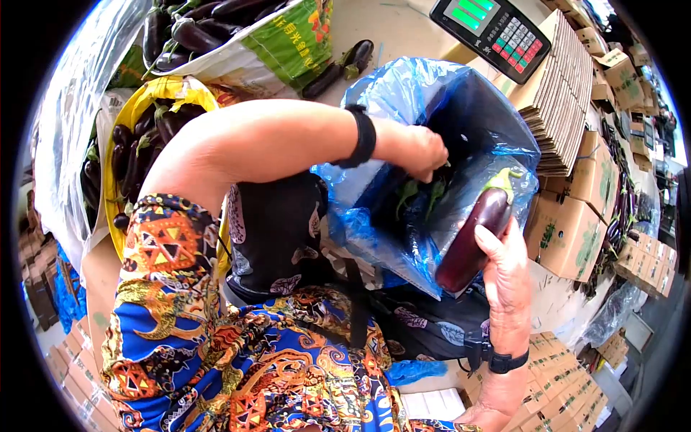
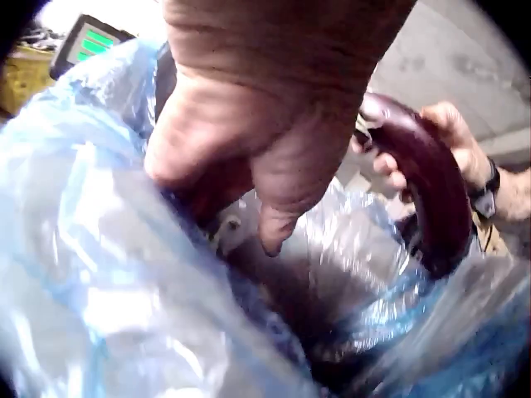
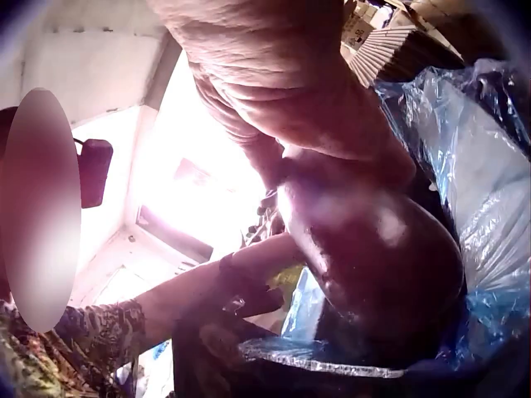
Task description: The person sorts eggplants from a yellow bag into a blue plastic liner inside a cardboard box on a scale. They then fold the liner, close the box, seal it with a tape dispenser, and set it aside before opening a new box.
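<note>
My right hand (image 1: 504,266) grips a large purple eggplant (image 1: 469,241) by its side, its green cap (image 1: 502,181) pointing up and away, over the near right rim of a blue plastic bag (image 1: 392,75). In the left wrist view that eggplant (image 2: 427,182) hangs tilted in the right hand (image 2: 452,141). My left hand (image 1: 421,153), fingers bent, reaches over the bag's mouth. A small pale stem-like tip (image 2: 228,225) shows by its fingertips in the left wrist view; I cannot tell whether it holds anything. Green caps of eggplants (image 1: 408,194) show down in the dark bag.
A yellow-lined container of eggplants (image 1: 137,155) stands at left, a larger sack of eggplants (image 1: 198,32) behind it. Loose eggplants (image 1: 324,79) lie behind the bag. A scale display (image 1: 497,36), stacked flat cardboard (image 1: 561,101) and cartons (image 1: 572,230) are at right.
</note>
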The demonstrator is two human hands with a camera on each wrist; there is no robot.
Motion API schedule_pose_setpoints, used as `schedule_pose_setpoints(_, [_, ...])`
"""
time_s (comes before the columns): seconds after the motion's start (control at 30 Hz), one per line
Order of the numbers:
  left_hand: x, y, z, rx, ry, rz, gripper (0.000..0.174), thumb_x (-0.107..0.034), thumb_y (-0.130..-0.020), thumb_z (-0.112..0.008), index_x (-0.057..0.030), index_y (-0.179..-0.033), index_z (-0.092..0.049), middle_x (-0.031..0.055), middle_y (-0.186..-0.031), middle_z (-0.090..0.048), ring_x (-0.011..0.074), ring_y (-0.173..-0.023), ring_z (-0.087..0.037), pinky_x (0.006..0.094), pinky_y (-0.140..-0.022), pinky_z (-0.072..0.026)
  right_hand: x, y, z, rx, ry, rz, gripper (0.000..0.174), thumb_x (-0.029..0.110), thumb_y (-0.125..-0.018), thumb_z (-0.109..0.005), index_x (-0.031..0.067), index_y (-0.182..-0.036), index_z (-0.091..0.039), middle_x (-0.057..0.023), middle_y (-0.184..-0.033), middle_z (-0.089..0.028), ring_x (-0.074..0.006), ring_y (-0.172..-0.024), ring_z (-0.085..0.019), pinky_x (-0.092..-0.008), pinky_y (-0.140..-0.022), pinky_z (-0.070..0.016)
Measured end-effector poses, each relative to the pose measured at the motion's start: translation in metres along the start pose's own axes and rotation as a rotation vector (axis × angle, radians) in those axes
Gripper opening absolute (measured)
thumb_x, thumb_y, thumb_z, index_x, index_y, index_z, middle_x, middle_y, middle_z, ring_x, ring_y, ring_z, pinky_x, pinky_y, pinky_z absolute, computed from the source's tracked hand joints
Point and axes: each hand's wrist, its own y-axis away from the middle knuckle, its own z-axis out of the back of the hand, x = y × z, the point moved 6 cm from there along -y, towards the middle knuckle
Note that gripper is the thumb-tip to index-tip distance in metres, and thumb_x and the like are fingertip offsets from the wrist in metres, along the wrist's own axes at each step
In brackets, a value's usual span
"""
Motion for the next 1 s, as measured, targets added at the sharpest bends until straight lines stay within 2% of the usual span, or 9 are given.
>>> schedule_pose_setpoints(0.1, [-0.002,-0.007,-0.016,-0.162,-0.009,0.038,0.032,-0.014,-0.086,-0.059,0.0021,-0.113,-0.056,0.0215,-0.087,-0.070,0.0386,-0.086,-0.071,0.0477,-0.075,-0.0569,-0.008,-0.016,-0.001,0.033,0.028,0.034,0.049,0.013,-0.085,-0.074,0.0017,-0.127,-0.052,-0.0059,-0.115,-0.059,-0.0158,-0.108,-0.055,-0.0314,-0.100,-0.0408])
schedule_pose_setpoints(0.23, [-0.004,0.003,0.002,-0.164,-0.004,0.008,0.033,-0.011,-0.082,-0.060,0.0017,-0.112,-0.055,0.0205,-0.083,-0.069,0.0397,-0.082,-0.071,0.0473,-0.067,-0.0577,-0.016,-0.038,0.012,0.009,0.063,0.060,0.050,0.013,-0.084,-0.075,0.0019,-0.127,-0.053,-0.0058,-0.115,-0.060,-0.0157,-0.107,-0.056,-0.0310,-0.100,-0.0411])
schedule_pose_setpoints(0.33, [-0.017,0.032,0.033,-0.308,-0.044,-0.039,0.030,-0.010,-0.082,-0.059,0.0009,-0.110,-0.056,0.0182,-0.083,-0.069,0.0374,-0.081,-0.071,0.0464,-0.067,-0.0578,-0.004,-0.041,0.016,-0.024,0.070,0.115,0.049,0.013,-0.084,-0.076,0.0016,-0.126,-0.053,-0.0065,-0.114,-0.060,-0.0159,-0.106,-0.056,-0.0310,-0.098,-0.0422])
schedule_pose_setpoints(0.4, [-0.020,0.050,0.065,-0.420,-0.088,0.070,0.028,-0.010,-0.082,-0.058,0.0004,-0.109,-0.057,0.0156,-0.080,-0.069,0.0367,-0.077,-0.070,0.0460,-0.067,-0.0578,0.002,-0.044,0.020,-0.083,0.099,0.155,0.051,0.017,-0.082,-0.079,0.0002,-0.122,-0.053,-0.0087,-0.113,-0.061,-0.0169,-0.103,-0.058,-0.0320,-0.098,-0.0430])
schedule_pose_setpoints(0.57, [-0.008,0.108,0.133,-0.771,0.001,0.034,0.025,-0.012,-0.085,-0.056,-0.0028,-0.108,-0.057,0.0234,-0.072,-0.060,0.0441,-0.071,-0.061,0.0486,-0.064,-0.0480,-0.002,-0.057,-0.003,-0.007,0.447,0.160,0.057,0.014,-0.079,-0.081,0.0027,-0.126,-0.050,-0.0059,-0.116,-0.060,-0.0147,-0.107,-0.056,-0.0325,-0.100,-0.0428])
schedule_pose_setpoints(0.7, [0.009,0.130,0.136,-0.709,0.083,0.013,0.035,-0.010,-0.082,-0.056,-0.0005,-0.116,-0.060,0.0175,-0.069,-0.055,0.0317,-0.060,-0.057,0.0401,-0.060,-0.0460,0.024,-0.062,-0.019,-0.044,0.309,0.302,0.054,0.007,-0.080,-0.080,0.0029,-0.126,-0.050,-0.0056,-0.114,-0.061,-0.0151,-0.104,-0.057,-0.0312,-0.099,-0.0451])
schedule_pose_setpoints(0.8, [0.018,0.141,0.126,-0.682,0.083,0.017,0.035,-0.010,-0.082,-0.056,0.0004,-0.116,-0.059,0.0160,-0.068,-0.055,0.0301,-0.060,-0.057,0.0388,-0.060,-0.0463,0.037,-0.076,-0.009,-0.051,0.095,0.475,0.053,-0.004,-0.081,-0.074,0.0060,-0.127,-0.050,-0.0060,-0.120,-0.062,-0.0161,-0.108,-0.060,-0.0316,-0.097,-0.0483])
schedule_pose_setpoints(0.93, [0.026,0.141,0.115,-0.591,0.246,0.062,0.033,-0.011,-0.085,-0.056,0.0011,-0.116,-0.059,0.0142,-0.068,-0.054,0.0264,-0.059,-0.054,0.0370,-0.060,-0.0446,0.019,-0.096,-0.009,0.110,0.328,0.485,0.058,-0.010,-0.076,-0.071,0.0121,-0.126,-0.053,-0.0080,-0.134,-0.059,-0.0220,-0.122,-0.057,-0.0337,-0.103,-0.0465])
schedule_pose_setpoints(1.0, [0.029,0.140,0.113,-0.671,0.234,0.048,0.033,-0.011,-0.085,-0.056,0.0011,-0.116,-0.059,0.0130,-0.068,-0.053,0.0243,-0.059,-0.052,0.0362,-0.060,-0.0436,0.009,-0.097,-0.017,0.114,0.828,0.801,0.055,-0.014,-0.071,-0.068,0.0109,-0.119,-0.058,-0.0116,-0.131,-0.061,-0.0283,-0.126,-0.055,-0.0375,-0.107,-0.0433])
